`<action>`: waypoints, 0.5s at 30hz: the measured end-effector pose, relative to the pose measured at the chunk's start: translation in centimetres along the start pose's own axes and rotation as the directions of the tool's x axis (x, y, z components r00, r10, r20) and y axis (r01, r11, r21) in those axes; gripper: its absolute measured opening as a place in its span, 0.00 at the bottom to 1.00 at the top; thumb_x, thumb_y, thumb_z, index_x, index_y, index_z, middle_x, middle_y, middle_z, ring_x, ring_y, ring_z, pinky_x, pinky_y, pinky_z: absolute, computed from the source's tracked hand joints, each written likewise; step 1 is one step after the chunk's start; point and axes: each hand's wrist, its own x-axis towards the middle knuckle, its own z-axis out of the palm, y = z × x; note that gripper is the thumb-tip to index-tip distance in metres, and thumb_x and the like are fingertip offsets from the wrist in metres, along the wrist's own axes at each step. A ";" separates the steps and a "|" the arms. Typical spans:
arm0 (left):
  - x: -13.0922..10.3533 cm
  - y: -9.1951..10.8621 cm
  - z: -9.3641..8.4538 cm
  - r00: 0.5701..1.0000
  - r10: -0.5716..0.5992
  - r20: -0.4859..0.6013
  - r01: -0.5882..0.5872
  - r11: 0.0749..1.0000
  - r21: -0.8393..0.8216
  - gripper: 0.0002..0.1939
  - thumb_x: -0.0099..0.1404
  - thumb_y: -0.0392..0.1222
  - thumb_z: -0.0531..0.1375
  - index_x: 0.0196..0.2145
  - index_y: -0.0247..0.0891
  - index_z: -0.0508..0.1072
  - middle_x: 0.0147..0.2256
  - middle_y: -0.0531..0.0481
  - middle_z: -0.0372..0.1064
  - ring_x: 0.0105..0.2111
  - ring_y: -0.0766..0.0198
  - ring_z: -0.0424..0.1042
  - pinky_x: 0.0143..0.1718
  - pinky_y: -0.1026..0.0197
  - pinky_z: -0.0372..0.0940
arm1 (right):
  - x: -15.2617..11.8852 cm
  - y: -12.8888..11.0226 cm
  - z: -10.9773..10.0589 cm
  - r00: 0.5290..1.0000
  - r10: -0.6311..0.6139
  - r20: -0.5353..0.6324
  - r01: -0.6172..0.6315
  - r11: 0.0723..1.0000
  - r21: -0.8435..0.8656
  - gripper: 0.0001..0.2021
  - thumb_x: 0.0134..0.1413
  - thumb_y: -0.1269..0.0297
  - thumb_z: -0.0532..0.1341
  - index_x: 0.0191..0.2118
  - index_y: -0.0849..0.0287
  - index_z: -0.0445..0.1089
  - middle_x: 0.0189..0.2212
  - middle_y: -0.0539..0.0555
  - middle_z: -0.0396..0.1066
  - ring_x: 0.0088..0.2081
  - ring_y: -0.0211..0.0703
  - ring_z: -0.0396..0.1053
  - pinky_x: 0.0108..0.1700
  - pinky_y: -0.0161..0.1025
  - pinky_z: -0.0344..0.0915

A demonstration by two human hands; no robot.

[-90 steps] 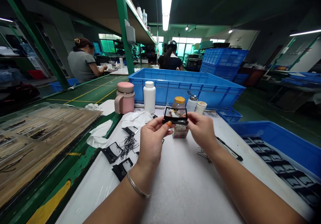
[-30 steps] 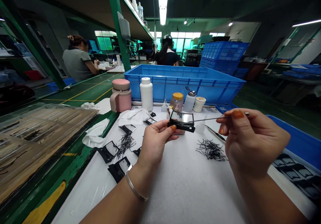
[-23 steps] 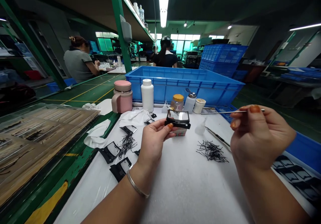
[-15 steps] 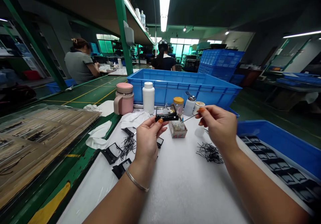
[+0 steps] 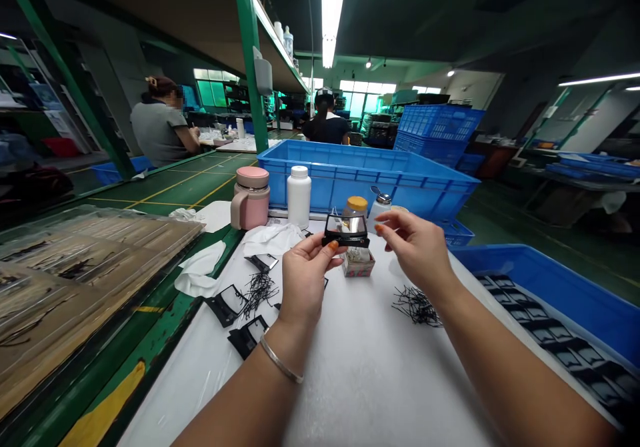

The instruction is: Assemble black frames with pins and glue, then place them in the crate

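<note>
My left hand (image 5: 304, 275) holds a small black rectangular frame with a shiny pane (image 5: 347, 229) up above the white table (image 5: 370, 380). My right hand (image 5: 419, 248) is right beside the frame's right end, thumb and forefinger pinched together. The thin metal pin it carries barely shows between the fingertips. Below the frame stands a small open box (image 5: 358, 264). A loose heap of black pins (image 5: 417, 305) lies under my right wrist.
A second pin heap (image 5: 257, 287) and spare black frames (image 5: 226, 303) lie to the left, by white cloths (image 5: 203, 267). Behind stand a pink cup (image 5: 250, 197), white bottle (image 5: 299, 195), yellow-lidded jar (image 5: 357, 205) and blue crate (image 5: 370, 173). A blue tray of frames (image 5: 555, 280) sits to the right. Two co-workers (image 5: 160, 130) sit far back.
Three seconds ago both hands held the frame. My right hand then drew back towards me with a thin pin and has now brought it up to the frame's right end.
</note>
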 end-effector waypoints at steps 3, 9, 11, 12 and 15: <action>-0.4 0.2 0.4 0.998 -0.022 0.058 0.019 0.999 0.047 0.16 0.57 0.42 0.67 0.42 0.33 0.77 0.39 0.42 0.76 0.39 0.59 0.77 0.32 0.68 0.70 | -0.7 -1.1 -1.9 0.999 0.014 -0.047 -0.008 0.992 0.126 0.09 0.57 0.62 0.60 0.39 0.59 0.75 0.28 0.51 0.73 0.24 0.36 0.68 0.27 0.34 0.64; -1.9 0.4 1.2 0.975 0.183 0.128 -0.217 0.914 0.342 0.11 0.60 0.39 0.64 0.41 0.38 0.79 0.39 0.45 0.77 0.38 0.57 0.77 0.38 0.61 0.72 | -2.7 -2.2 -4.9 0.994 0.109 0.011 -0.110 0.979 0.170 0.10 0.55 0.58 0.63 0.32 0.60 0.75 0.23 0.49 0.70 0.21 0.33 0.63 0.23 0.31 0.59; -2.4 0.3 1.2 0.895 0.347 0.281 -0.445 0.743 0.500 0.11 0.62 0.36 0.62 0.43 0.42 0.79 0.41 0.47 0.77 0.41 0.58 0.76 0.45 0.58 0.71 | -3.6 -2.4 -5.7 0.980 0.173 0.095 -0.191 0.957 0.221 0.15 0.55 0.54 0.63 0.27 0.61 0.73 0.19 0.48 0.67 0.19 0.31 0.60 0.21 0.30 0.56; -2.7 0.2 1.2 0.827 0.406 0.390 -0.562 0.627 0.539 0.13 0.63 0.34 0.61 0.45 0.44 0.78 0.42 0.49 0.77 0.42 0.58 0.76 0.48 0.57 0.70 | -4.1 -2.5 -6.0 0.966 0.207 0.153 -0.241 0.938 0.251 0.17 0.55 0.52 0.62 0.26 0.61 0.73 0.18 0.48 0.66 0.18 0.31 0.59 0.20 0.30 0.55; -3.0 0.1 0.9 0.612 0.471 0.635 -0.790 0.335 0.513 0.19 0.64 0.30 0.58 0.49 0.48 0.75 0.45 0.51 0.75 0.44 0.59 0.75 0.50 0.58 0.69 | -5.5 -2.6 -6.6 0.914 0.274 0.299 -0.367 0.873 0.322 0.21 0.55 0.49 0.61 0.24 0.62 0.72 0.16 0.48 0.65 0.17 0.30 0.56 0.19 0.30 0.52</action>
